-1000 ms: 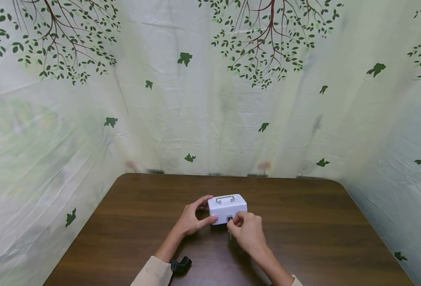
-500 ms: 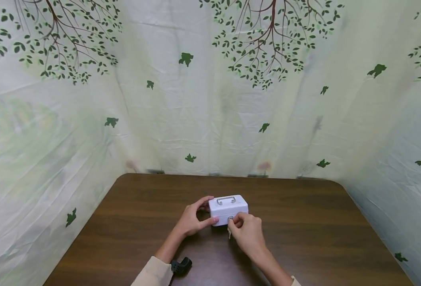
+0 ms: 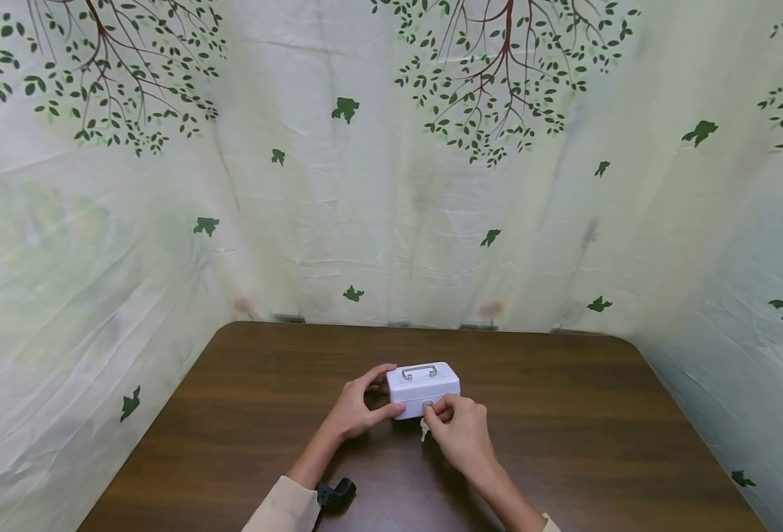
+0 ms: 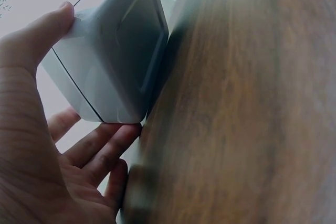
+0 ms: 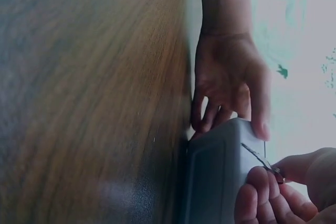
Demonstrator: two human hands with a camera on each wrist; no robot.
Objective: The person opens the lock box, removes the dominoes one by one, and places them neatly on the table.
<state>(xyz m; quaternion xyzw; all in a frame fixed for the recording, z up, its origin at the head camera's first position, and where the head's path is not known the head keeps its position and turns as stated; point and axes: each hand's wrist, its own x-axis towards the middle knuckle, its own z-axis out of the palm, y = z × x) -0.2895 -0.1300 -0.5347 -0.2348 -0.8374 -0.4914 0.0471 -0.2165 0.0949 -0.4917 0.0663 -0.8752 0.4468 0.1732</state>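
Note:
A small white cash box (image 3: 413, 389) with a metal carrying handle on its lid sits on the table, its lid down. My left hand (image 3: 357, 408) grips its left end, thumb on the front and fingers round the side and back. At the round lock on the front, my right hand (image 3: 463, 432) pinches a key between thumb and fingers; most of that key is hidden. A second key (image 3: 425, 428) dangles below those fingertips. The right wrist view shows a thin metal key (image 5: 254, 154) jutting from the pinch, close to the box front.
The brown wooden table (image 3: 564, 414) extends around the box on all sides. A pale curtain (image 3: 418, 192) printed with leaves and branches hangs behind the table and at both sides. A black wrist camera (image 3: 337, 493) is strapped to the left wrist.
The dangling key has swung slightly, showing more to the left beneath the right fingertips. The box shifts only a hair; both hands keep their holds.

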